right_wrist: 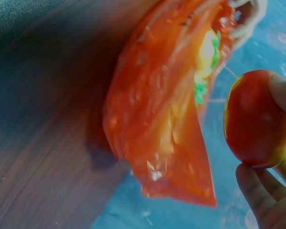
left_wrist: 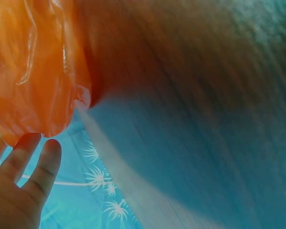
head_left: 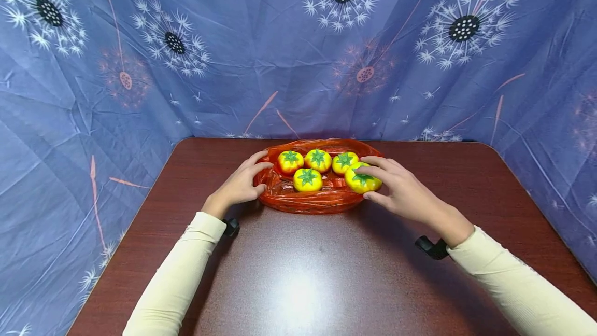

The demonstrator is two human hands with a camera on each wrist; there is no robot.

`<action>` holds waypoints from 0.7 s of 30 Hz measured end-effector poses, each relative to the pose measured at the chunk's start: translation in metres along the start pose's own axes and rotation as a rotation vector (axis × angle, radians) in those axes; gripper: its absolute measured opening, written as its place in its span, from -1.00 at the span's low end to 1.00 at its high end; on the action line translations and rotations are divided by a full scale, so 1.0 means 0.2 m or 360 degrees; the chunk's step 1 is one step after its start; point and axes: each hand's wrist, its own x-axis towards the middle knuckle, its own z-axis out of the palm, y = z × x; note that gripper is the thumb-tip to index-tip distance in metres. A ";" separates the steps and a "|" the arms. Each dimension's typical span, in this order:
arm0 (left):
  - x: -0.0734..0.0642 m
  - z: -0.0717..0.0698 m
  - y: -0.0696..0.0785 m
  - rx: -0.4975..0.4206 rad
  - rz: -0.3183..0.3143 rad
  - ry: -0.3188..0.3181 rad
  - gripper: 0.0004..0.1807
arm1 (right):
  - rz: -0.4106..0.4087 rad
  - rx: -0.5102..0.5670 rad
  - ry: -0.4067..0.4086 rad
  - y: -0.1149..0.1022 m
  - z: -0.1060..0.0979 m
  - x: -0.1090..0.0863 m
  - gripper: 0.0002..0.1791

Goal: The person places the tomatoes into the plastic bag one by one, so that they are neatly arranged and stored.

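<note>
An open orange-red plastic bag (head_left: 308, 202) lies near the back of the table, holding several red-and-yellow tomatoes (head_left: 307, 180) with green star-shaped tops. Over the bag's right end, my right hand (head_left: 406, 191) grips one tomato (head_left: 363, 178) between thumb and fingers. Its red underside shows in the right wrist view, where this tomato (right_wrist: 252, 119) is held apart from the bag. At the bag's left edge is my left hand (head_left: 238, 183), its fingers spread and touching the plastic. The left wrist view shows those fingers (left_wrist: 43, 167) against the bag's side (left_wrist: 33, 71).
The dark red-brown table (head_left: 289, 258) has rounded back corners and a bright glare near its front. Blue curtain cloth (head_left: 261, 56) with a dandelion print hangs behind the table and along both sides.
</note>
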 end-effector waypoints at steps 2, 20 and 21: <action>0.00 0.00 0.00 -0.0006 -0.0007 0.0001 -0.41 | 0.0004 0.0023 -0.0080 -0.01 0.02 0.02 -0.38; 0.00 -0.01 0.00 -0.0008 -0.0019 -0.0012 -0.41 | 0.0009 0.0034 -0.0327 0.00 0.17 0.19 -0.42; 0.00 -0.01 0.00 -0.0006 -0.0020 -0.0015 -0.41 | 0.0020 0.0026 -0.0333 0.01 0.18 0.19 -0.43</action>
